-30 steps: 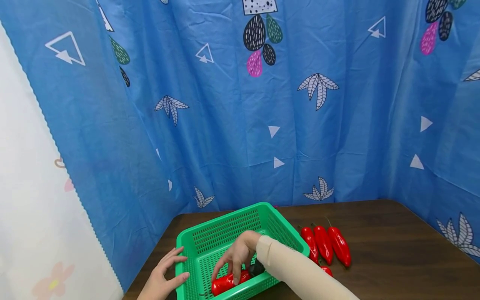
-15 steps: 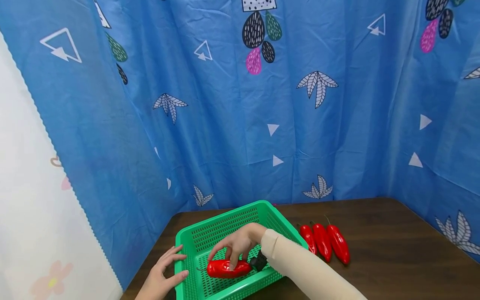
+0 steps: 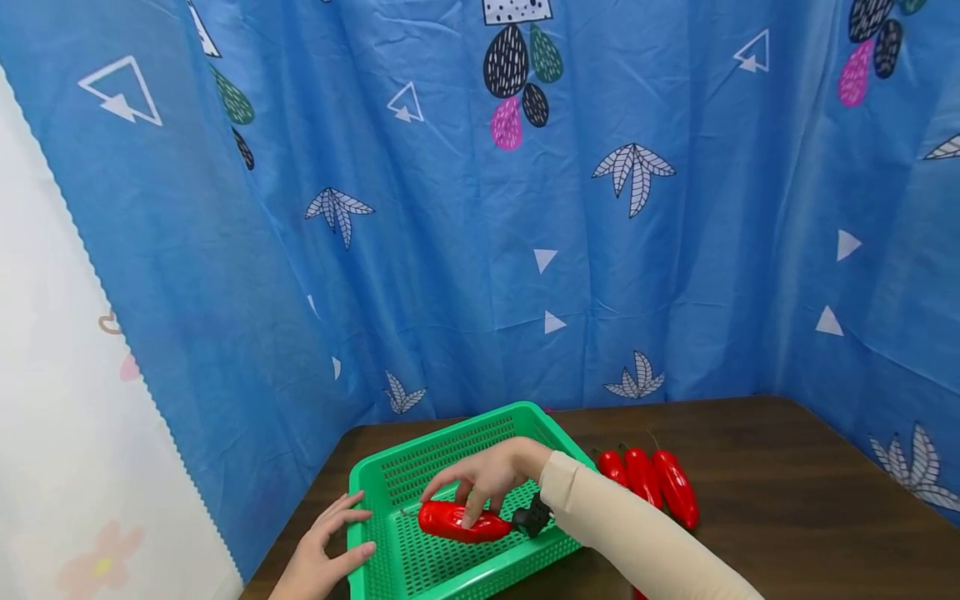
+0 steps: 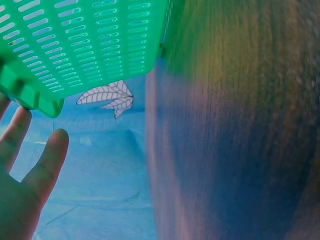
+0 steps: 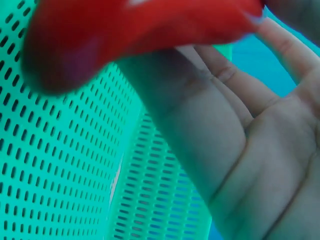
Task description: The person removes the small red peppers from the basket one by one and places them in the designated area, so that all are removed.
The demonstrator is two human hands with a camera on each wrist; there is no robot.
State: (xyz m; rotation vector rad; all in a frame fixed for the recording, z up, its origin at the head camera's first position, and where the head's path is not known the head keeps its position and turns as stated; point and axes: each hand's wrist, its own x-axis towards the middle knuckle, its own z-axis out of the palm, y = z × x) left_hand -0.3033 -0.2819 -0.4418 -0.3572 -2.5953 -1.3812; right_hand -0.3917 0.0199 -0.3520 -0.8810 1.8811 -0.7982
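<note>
My right hand [image 3: 483,483] pinches a glossy red chili pepper [image 3: 442,521] between thumb and fingers, over the inside of a green plastic basket [image 3: 367,467]. The pepper lies sideways in the grip, its thin stem pointing left. In the right wrist view the red pepper [image 5: 165,25] crosses the top, with the thumb pressed against it and the basket's slotted wall behind. On the basket's left side, my left hand [image 3: 322,546] rests its fingertips at the rim, fingers fairly straight and thumb spread apart. The left wrist view shows these fingers [image 4: 45,165] beside the basket's outer wall.
Several more red chili peppers [image 3: 677,490] lie on the dark wooden table [image 3: 795,500], right of the basket, some partly hidden by the right sleeve [image 3: 637,533]. A blue patterned curtain [image 3: 465,250] hangs behind the table. A black wrist camera [image 3: 532,517] sits under the right wrist.
My right hand has raised the chili pepper from the basket's bottom and shifted slightly right. The left hand has stayed at the rim.
</note>
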